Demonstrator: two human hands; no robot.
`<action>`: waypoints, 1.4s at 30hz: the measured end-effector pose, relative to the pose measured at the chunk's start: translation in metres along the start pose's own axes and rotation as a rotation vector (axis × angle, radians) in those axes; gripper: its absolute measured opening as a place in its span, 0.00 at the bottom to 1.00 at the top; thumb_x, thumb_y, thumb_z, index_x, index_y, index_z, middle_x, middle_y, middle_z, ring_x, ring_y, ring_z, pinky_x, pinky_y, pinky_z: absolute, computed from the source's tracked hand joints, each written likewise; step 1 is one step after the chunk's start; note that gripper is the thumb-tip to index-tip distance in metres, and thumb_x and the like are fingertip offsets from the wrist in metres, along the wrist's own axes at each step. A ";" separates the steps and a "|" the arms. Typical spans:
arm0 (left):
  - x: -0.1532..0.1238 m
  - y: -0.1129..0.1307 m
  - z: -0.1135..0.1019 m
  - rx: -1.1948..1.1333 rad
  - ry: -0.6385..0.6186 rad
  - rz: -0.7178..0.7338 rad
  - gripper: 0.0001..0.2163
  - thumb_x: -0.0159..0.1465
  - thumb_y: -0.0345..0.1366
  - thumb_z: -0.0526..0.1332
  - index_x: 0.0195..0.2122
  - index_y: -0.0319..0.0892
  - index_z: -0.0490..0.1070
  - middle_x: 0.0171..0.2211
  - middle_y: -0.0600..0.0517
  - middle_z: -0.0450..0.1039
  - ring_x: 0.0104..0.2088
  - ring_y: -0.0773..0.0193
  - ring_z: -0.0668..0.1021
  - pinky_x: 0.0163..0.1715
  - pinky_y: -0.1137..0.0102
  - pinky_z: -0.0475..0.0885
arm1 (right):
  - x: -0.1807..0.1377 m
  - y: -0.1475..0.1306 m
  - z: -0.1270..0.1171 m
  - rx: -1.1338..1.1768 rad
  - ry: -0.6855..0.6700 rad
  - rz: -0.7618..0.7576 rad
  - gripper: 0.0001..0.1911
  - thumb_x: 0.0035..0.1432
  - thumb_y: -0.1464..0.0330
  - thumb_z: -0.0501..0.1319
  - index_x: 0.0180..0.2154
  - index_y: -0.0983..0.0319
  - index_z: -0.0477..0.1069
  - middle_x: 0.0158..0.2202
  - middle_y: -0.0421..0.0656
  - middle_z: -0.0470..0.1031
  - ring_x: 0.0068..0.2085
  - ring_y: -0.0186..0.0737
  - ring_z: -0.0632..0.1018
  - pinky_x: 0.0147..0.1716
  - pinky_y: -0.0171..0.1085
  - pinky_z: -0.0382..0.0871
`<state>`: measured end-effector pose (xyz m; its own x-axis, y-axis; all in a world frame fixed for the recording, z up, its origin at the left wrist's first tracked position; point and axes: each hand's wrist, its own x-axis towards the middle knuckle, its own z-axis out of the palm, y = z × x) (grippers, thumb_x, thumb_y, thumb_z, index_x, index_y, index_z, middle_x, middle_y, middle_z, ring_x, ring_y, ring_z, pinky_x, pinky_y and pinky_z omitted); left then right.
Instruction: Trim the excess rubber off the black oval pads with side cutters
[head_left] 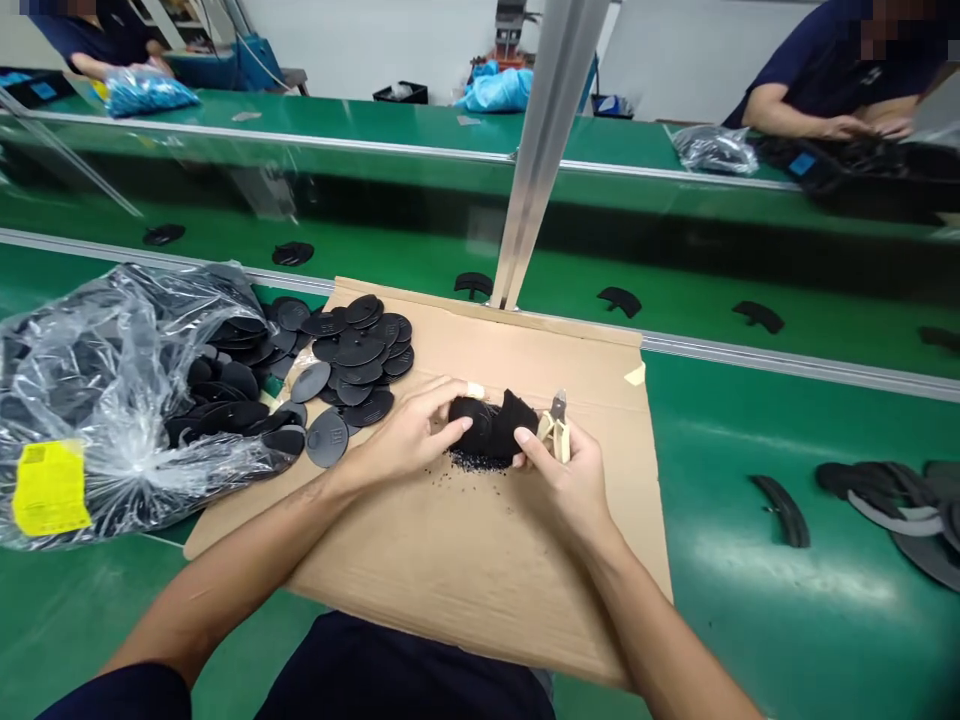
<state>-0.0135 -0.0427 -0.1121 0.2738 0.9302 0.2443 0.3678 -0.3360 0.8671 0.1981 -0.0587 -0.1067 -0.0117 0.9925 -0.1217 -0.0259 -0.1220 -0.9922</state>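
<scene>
L hand (417,428) holds the black part (510,430) at its L side; R hand (571,478) pinches its R side & also holds pale-handled cutters (556,428). The part is over mid. of cardboard (442,560), w/ black crumbs (480,464) just below; pile of black discs (361,346) lies near, on L.

No wording can be read with certainty. A yellow label (50,487) on the clear plastic bag (135,350) carries dark print, with a denser block near its upper left corner, too small to make out. Some of the flat black oval pieces (327,440) bear small raised marks, likewise illegible. Across the worktop (337,112), a blue label (801,163) on the right-hand black bin (885,185) and another blue label (43,90) on the left-hand black bin (19,98) show nothing readable.
</scene>
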 end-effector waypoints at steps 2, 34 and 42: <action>-0.001 -0.003 -0.003 -0.053 -0.027 -0.075 0.10 0.66 0.36 0.66 0.47 0.43 0.75 0.29 0.55 0.68 0.25 0.71 0.68 0.26 0.75 0.67 | 0.000 0.001 0.001 -0.024 0.001 0.005 0.24 0.48 0.50 0.75 0.32 0.59 0.68 0.20 0.34 0.67 0.21 0.35 0.73 0.22 0.35 0.68; -0.011 -0.004 0.022 -0.167 0.136 -0.110 0.17 0.67 0.40 0.65 0.56 0.41 0.75 0.46 0.46 0.80 0.41 0.59 0.81 0.41 0.68 0.78 | -0.006 0.002 0.003 -0.026 -0.040 0.029 0.23 0.48 0.51 0.75 0.30 0.60 0.69 0.23 0.34 0.67 0.23 0.35 0.74 0.25 0.36 0.72; -0.011 -0.006 0.024 -0.145 0.180 -0.095 0.16 0.66 0.39 0.66 0.54 0.41 0.76 0.50 0.44 0.78 0.51 0.55 0.80 0.52 0.65 0.76 | -0.007 0.005 0.002 -0.089 -0.030 -0.015 0.23 0.51 0.52 0.74 0.36 0.60 0.71 0.23 0.35 0.70 0.24 0.34 0.73 0.27 0.36 0.71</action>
<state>0.0025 -0.0542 -0.1308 0.0767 0.9724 0.2203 0.2490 -0.2327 0.9401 0.1958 -0.0660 -0.1108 -0.0421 0.9934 -0.1070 0.0621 -0.1043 -0.9926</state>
